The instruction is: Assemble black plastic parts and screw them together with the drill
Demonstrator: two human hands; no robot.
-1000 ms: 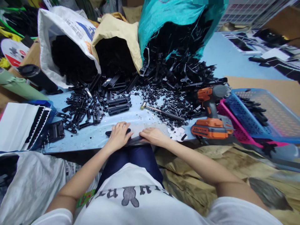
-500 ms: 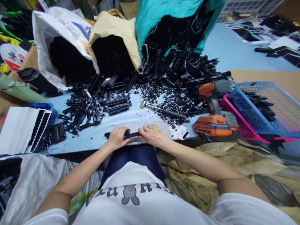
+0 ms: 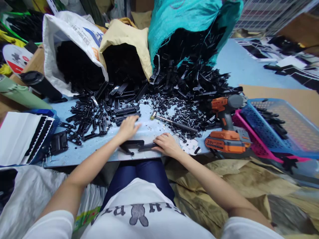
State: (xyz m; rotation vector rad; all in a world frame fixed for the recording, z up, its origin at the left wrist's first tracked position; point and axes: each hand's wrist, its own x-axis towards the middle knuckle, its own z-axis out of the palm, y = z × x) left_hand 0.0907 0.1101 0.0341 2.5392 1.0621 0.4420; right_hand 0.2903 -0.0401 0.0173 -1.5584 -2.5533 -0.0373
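A long black plastic part [image 3: 134, 145] with a jointed look lies at the table's front edge. My right hand [image 3: 167, 144] has its fingers closed over the right end of this part. Off the part and above its left end is my left hand [image 3: 128, 128], fingers stretched forward and apart, holding nothing. Just beyond those fingertips lie black slotted bars [image 3: 126, 111]. A hammer [image 3: 174, 122] with a brass-coloured head rests past my right hand, beside a spread of small screws and pins [image 3: 183, 108].
An orange cordless drill [image 3: 225, 124] stands at the right, next to a blue basket [image 3: 264, 132] with black parts. White [image 3: 72, 31], cream [image 3: 124, 33] and teal [image 3: 184, 15] sacks spill black parts at the back. A black cup [image 3: 41, 84] is at the left.
My left hand has let go of the black part and moved forward toward the slotted bars, its fingers opening. My right hand stays on the part. The view has shifted slightly.
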